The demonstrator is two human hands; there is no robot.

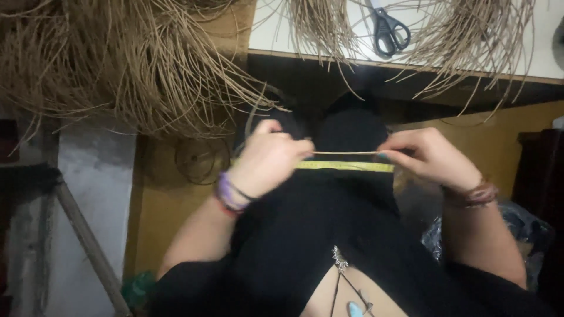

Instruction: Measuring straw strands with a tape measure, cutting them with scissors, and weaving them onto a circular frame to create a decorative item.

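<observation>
Tan strand (345, 153) is pulled taut between the left hand (267, 161) and right hand (426, 155), both pinching its ends just above a yellow tape (343, 167) lying across the lap, apparently to gauge its length, with scissors (388, 30) far off on the table (264, 35).

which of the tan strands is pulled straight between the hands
The single strand stretched level between the left hand and right hand, just above the yellow tape measure. The others hang in loose bundles higher up.
</observation>
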